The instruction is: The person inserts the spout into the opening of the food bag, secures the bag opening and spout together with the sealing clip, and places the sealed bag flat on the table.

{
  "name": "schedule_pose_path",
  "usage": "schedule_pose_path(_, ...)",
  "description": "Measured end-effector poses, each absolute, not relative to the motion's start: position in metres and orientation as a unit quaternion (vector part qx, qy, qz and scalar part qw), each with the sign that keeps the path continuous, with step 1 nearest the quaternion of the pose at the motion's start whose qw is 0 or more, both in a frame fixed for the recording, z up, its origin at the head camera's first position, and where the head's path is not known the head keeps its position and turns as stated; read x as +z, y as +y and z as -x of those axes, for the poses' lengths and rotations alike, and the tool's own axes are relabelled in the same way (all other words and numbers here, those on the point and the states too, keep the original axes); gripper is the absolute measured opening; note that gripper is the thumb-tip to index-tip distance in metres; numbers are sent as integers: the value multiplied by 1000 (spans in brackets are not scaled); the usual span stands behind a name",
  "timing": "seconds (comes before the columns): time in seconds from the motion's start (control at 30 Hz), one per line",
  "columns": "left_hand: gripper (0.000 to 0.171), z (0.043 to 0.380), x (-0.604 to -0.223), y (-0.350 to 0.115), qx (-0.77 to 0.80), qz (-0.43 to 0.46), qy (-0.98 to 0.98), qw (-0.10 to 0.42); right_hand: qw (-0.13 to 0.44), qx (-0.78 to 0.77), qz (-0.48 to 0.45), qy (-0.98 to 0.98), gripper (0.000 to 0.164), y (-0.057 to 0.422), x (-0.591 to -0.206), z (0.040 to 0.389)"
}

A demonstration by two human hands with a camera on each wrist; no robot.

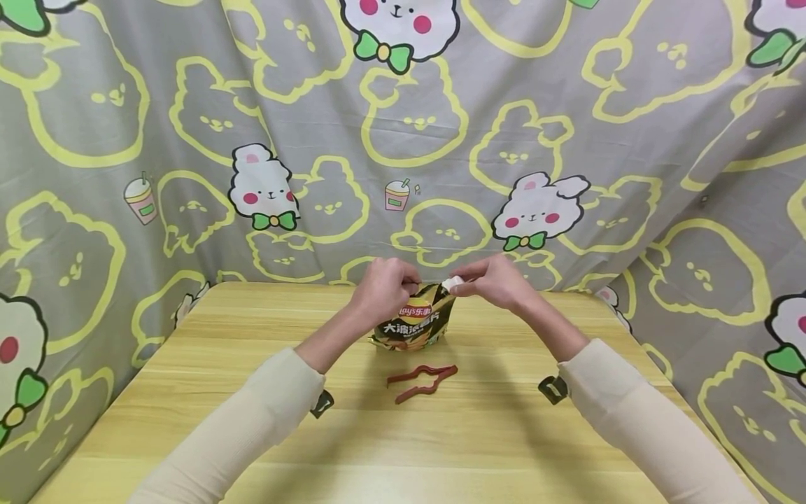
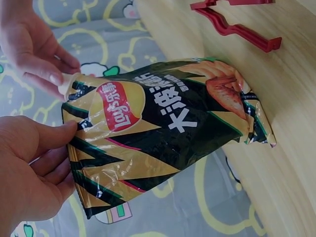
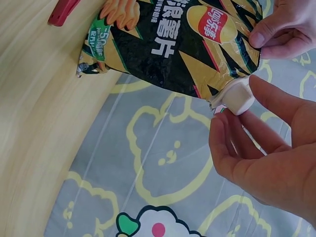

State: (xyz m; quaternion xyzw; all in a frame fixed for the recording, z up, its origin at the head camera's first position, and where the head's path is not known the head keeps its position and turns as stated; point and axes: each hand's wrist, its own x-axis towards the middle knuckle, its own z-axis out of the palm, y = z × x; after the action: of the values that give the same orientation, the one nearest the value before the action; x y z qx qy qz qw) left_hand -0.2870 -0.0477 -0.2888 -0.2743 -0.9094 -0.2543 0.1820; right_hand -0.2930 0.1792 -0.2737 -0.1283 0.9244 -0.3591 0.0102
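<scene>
A black-and-gold Lay's chip bag (image 1: 412, 330) stands upright on the wooden table, its printed front towards me. My left hand (image 1: 384, 287) pinches its top edge near the left corner, thumb on the printed side in the left wrist view. At the opposite top corner sits a small white rounded clip-like piece (image 3: 239, 97) that covers the bag's edge. Between thumb and fingers, my right hand (image 1: 494, 281) pinches this white piece. Its exact kind is unclear, partly hidden by fingers. In front of the bag lies a red V-shaped tong-like tool (image 1: 425, 383), its arms spread.
The light wooden table (image 1: 252, 427) reaches back to a grey curtain (image 1: 315, 126) with yellow cartoon outlines, which also hangs at both sides. Dark straps (image 1: 554, 389) show at the wrists below the pale sleeves.
</scene>
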Motion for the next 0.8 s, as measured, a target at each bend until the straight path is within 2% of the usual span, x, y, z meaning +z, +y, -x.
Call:
schedule_pose_path(0.13,23,287,-288,-49,-257,275,-908,182,8,-354,133,926,45,182,-273,291)
schedule_pose_path(0.4,17,286,-287,-50,-256,268,-912,176,28,-354,117,928,45,192,-285,288)
schedule_pose_path(0.6,18,286,-287,-49,-261,268,-911,172,40,-348,110,930,44,198,-311,285)
schedule_pose_path(0.8,17,286,-288,-49,-262,268,-911,173,36,-322,138,936,34,195,-347,280)
